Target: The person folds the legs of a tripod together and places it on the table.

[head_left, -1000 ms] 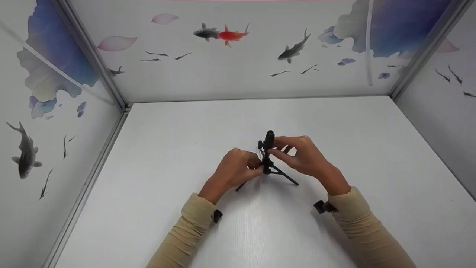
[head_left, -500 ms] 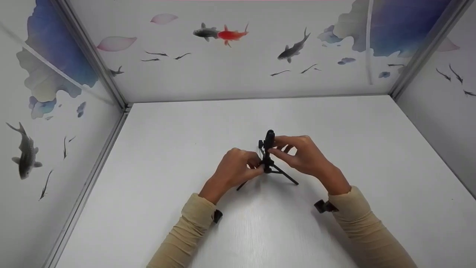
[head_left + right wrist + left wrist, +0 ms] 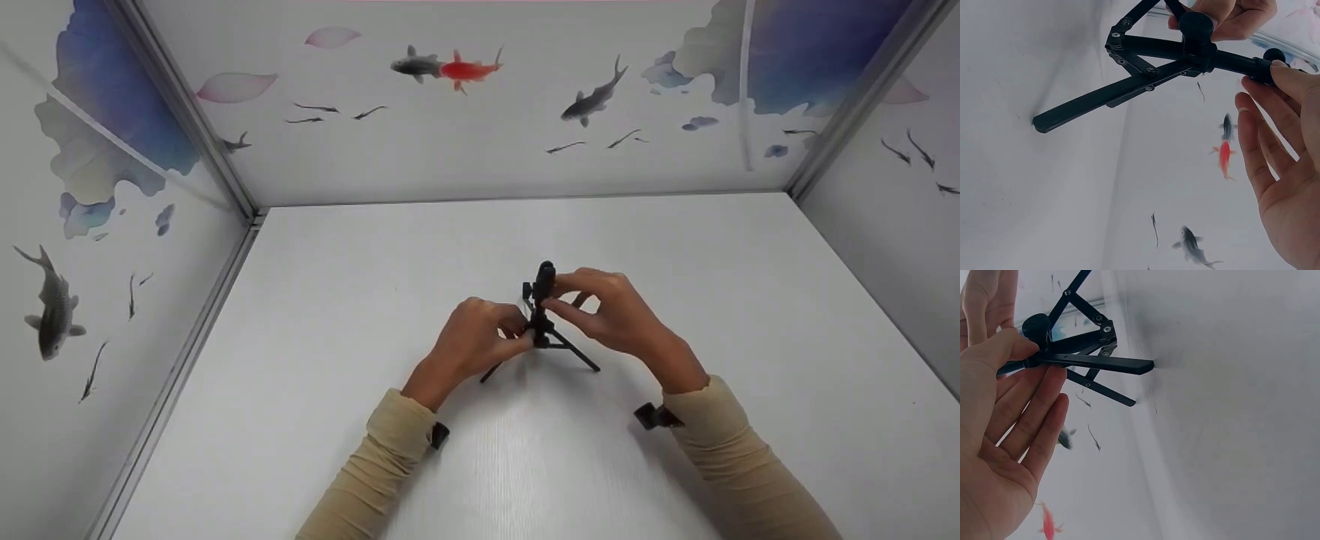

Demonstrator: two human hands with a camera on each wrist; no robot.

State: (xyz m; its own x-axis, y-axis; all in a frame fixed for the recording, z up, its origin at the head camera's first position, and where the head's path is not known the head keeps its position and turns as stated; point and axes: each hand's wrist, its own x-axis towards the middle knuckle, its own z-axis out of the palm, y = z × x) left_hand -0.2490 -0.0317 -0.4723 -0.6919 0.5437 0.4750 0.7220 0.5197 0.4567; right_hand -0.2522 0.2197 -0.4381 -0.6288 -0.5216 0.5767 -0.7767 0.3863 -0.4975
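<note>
A small black tripod [image 3: 541,321] stands on the white table with its legs spread and its head upward. My left hand [image 3: 474,341] pinches it low on the body, where the legs join. Higher up, the thumb and fingers of my right hand [image 3: 613,319] pinch the upper part. In the left wrist view, my left thumb and fingers hold the tripod beside a round knob [image 3: 1036,328], other fingers extended below. The right wrist view shows hinged braces [image 3: 1139,70] between leg and centre column, and my right thumb at the collar [image 3: 1262,70]. Fingers partly hide the body.
A white table [image 3: 360,255] is bounded by pale panels printed with fish and petals [image 3: 469,71]. Metal rails [image 3: 176,360] run along the left edge and the corners. Small black wrist cameras [image 3: 652,416] hang under the tan sleeves [image 3: 712,427].
Both hands keep nearly the same place and grip. The two visible leg tips of the tripod have come very slightly closer together.
</note>
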